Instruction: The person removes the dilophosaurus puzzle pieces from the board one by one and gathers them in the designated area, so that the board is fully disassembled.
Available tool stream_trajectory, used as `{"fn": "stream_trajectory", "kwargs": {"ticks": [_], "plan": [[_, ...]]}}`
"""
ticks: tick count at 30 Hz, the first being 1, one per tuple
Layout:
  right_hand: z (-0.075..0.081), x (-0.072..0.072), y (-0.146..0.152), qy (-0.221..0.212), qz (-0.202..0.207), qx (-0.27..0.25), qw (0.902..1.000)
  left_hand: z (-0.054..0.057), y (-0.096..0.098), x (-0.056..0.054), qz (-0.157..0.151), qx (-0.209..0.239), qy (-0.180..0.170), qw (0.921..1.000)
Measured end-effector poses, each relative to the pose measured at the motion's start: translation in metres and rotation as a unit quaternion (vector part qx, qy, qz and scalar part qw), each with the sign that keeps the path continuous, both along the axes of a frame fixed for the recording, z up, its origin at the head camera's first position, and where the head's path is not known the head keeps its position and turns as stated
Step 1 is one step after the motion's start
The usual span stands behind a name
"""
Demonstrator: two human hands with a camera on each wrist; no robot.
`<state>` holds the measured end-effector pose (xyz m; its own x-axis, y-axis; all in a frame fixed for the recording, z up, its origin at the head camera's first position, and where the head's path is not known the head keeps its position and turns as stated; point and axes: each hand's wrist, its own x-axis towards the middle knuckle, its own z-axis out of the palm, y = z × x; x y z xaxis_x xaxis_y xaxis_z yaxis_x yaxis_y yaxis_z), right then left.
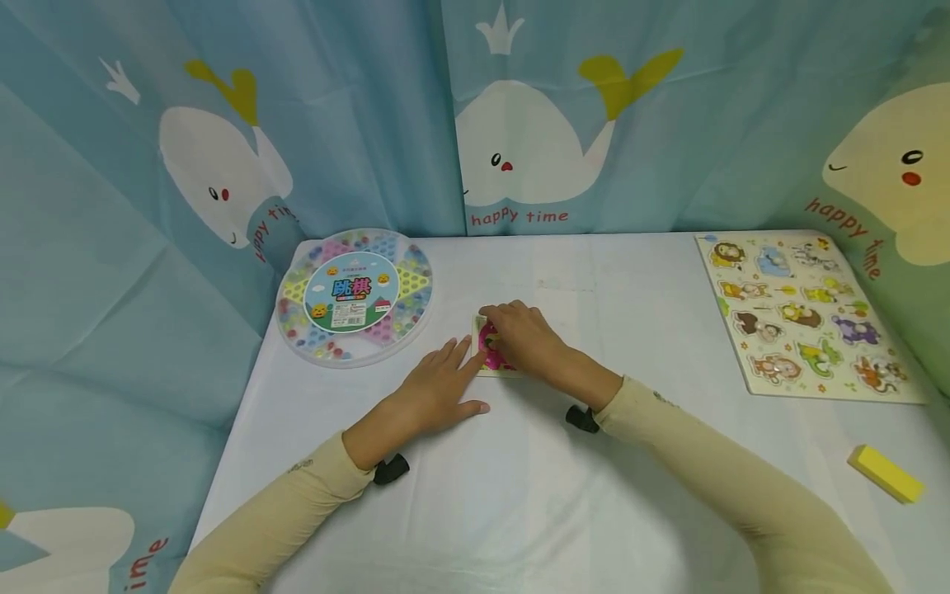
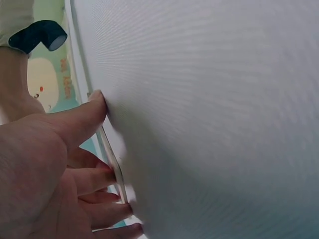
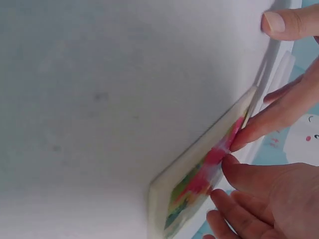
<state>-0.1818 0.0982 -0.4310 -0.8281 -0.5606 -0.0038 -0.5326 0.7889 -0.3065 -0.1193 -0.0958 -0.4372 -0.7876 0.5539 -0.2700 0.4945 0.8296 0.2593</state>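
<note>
While a round game case [image 1: 352, 293] lay just beyond the left hand [image 1: 434, 392], that hand rested spread, fingers fairly straight and gripping nothing, its index fingertip at a small picture board [image 3: 159, 199]. The board lay on the white tabletop between the 2 hands, its pink picture [image 3: 199, 179] partly under the right hand [image 1: 530, 338]. There the fingers were bent, with thumb and fingertips on the picture; whether they pinched a loose piece could not be told. Pink artwork already sat within the pale border, so the work seemed well along; anything left under the fingers was hidden. Well right of both hands lay an animal board [image 1: 827, 393] and a yellow block [image 1: 886, 474].
</note>
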Motion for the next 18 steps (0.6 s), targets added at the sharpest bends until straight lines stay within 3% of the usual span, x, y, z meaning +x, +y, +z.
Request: {"fn": "stream_trajectory", "kwargs": {"ticks": [10, 18], "plan": [[0.0072, -0.0106, -0.0067, -0.033, 0.017, 0.063, 0.9973, 0.0033, 0.0043, -0.0003, 0.002, -0.027, 0.005, 0.9996], [0.0054, -0.0051, -0.0094, -0.027, 0.049, 0.091, 0.9943, 0.0035, 0.0052, -0.0001, -0.005, -0.045, 0.013, 0.9989]]}}
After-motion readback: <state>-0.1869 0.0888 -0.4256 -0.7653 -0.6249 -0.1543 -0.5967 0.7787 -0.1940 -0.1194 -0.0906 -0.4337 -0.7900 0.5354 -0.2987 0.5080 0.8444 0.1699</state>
